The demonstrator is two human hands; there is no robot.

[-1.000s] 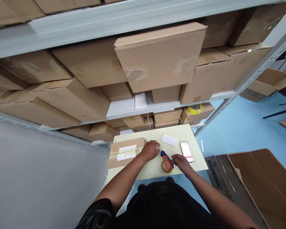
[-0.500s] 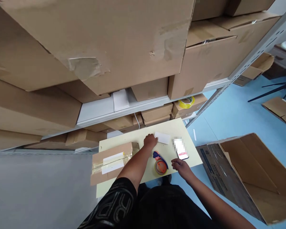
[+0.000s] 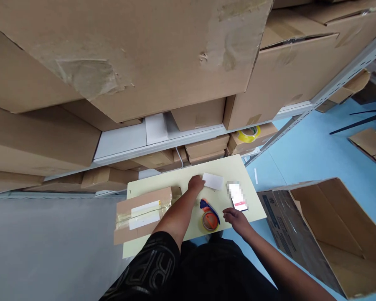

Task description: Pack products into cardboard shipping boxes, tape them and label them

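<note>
My left hand [image 3: 196, 184] is closed with its fingertips at the left edge of a small white paper slip [image 3: 213, 181], which lies on the pale yellow table. My right hand [image 3: 234, 218] hovers over the table's near edge, fingers loosely bent and nothing visible in them. Just beyond it rests a phone [image 3: 237, 196] with a lit screen. To its left is an orange and blue tape dispenser [image 3: 209, 215] with a roll in it. A taped cardboard box [image 3: 144, 215] with white labels lies left of my left forearm, which hides part of its right end.
Shelves [image 3: 194, 136] packed with cardboard boxes rise beyond the table [image 3: 178, 177]. One large box [image 3: 150, 58] juts close overhead. A yellow tape roll [image 3: 248, 134] sits on a lower box. On the blue floor at right stands a big open carton [image 3: 301, 230].
The view has shifted slightly, bringing the overhead boxes closer. My left hand stays at the paper slip. My right hand has moved slightly left, nearer the tape dispenser.
</note>
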